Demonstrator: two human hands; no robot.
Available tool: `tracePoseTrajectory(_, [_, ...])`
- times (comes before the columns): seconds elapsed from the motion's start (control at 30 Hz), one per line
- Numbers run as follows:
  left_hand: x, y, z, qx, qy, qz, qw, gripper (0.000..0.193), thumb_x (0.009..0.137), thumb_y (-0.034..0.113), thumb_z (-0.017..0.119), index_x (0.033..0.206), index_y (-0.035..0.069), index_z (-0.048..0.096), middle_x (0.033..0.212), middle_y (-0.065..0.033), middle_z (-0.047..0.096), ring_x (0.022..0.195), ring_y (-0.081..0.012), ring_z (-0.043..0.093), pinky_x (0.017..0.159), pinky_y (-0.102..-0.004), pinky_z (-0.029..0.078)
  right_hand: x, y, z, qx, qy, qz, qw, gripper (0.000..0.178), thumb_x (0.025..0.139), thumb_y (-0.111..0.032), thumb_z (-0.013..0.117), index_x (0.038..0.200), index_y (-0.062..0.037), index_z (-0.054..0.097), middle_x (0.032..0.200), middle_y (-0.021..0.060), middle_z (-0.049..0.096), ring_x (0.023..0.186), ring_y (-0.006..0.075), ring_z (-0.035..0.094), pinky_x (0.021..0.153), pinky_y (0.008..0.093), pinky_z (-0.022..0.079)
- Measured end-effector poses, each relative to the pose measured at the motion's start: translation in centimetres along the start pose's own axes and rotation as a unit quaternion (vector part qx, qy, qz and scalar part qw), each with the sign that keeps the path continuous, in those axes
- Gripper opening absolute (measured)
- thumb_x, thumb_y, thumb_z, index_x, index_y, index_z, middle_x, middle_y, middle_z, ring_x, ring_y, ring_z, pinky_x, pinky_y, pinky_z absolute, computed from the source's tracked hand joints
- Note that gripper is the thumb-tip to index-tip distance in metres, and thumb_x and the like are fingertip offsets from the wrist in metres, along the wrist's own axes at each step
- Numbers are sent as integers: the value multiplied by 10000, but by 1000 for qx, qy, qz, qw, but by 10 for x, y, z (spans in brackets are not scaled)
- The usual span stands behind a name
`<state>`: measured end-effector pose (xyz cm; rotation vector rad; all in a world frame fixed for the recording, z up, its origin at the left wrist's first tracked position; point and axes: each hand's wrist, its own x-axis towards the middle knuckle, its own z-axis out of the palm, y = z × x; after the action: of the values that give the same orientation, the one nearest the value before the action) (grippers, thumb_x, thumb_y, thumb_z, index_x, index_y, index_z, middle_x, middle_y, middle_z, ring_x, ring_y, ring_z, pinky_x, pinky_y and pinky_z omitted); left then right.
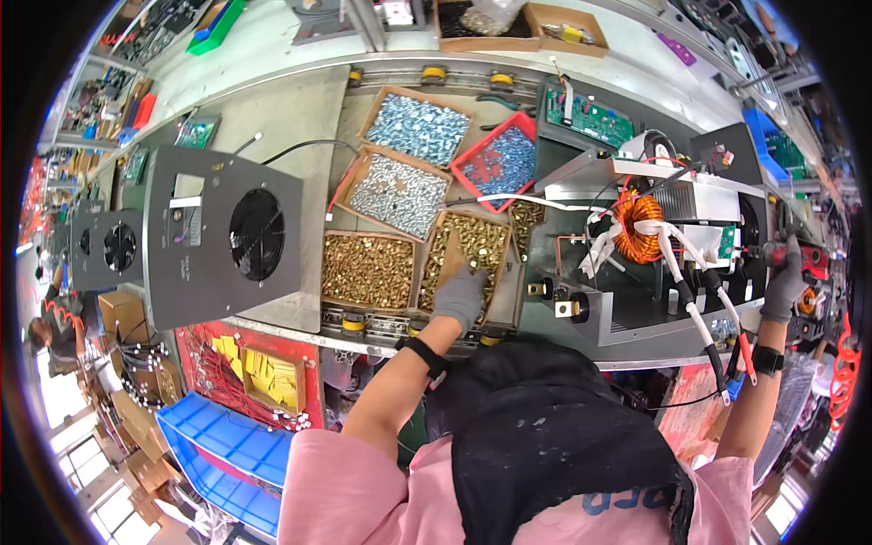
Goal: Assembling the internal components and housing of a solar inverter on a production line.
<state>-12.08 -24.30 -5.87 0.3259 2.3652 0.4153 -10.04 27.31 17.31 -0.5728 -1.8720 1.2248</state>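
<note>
My left hand [460,298], in a grey glove, reaches into a cardboard box of brass-coloured screws [486,238]. Its fingers are drawn together among the screws; what they pinch is hidden. On the far right, my gloved right hand [783,289] is wrapped round a red power screwdriver [807,262], beside the right end of an open metal chassis [627,313]. Inside that chassis sits an orange copper-wound ring coil [638,227], with thick white-sleeved cables [677,263] hanging over the front edge.
Boxes of silver screws [398,193], bluish fasteners [418,125] and more brass pieces [366,271] stand around my left hand, with a red tray [500,163]. At left rises a dark panel with a fan [257,234]. A blue crate [227,445] sits below the bench.
</note>
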Motion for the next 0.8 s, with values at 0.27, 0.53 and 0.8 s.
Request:
tracePoseTrajectory(0.27, [-8, -47, 13, -466, 76, -14, 882, 292, 810, 170, 649, 1078, 61, 610, 792, -135, 642, 765, -260, 646, 654, -365, 527, 33, 59, -64, -120, -60, -43, 990, 309, 900, -86, 544, 1191, -30, 631, 815, -29, 605, 655, 44, 495, 577, 191, 389])
tracePoseTrajectory(0.53, [-12, -27, 24, -253, 257, -100, 927, 246, 826, 251, 632, 982, 63, 599, 816, -124, 648, 756, -297, 652, 653, -409, 506, 19, 29, -31, 5, -146, -72, 987, 235, 904, -75, 545, 1115, 8, 607, 1009, 87, 646, 874, 144, 614, 777, 285, 508])
tracePoseTrajectory(0.8, [29, 14, 20, 79, 233, -143, 959, 156, 875, 155, 532, 1004, 88, 589, 1008, -156, 628, 848, -345, 657, 677, -450, 539, 23, 41, -57, 147, -199, 88, 965, 250, 897, -99, 586, 1116, 21, 600, 980, 89, 644, 884, 155, 615, 771, 298, 518])
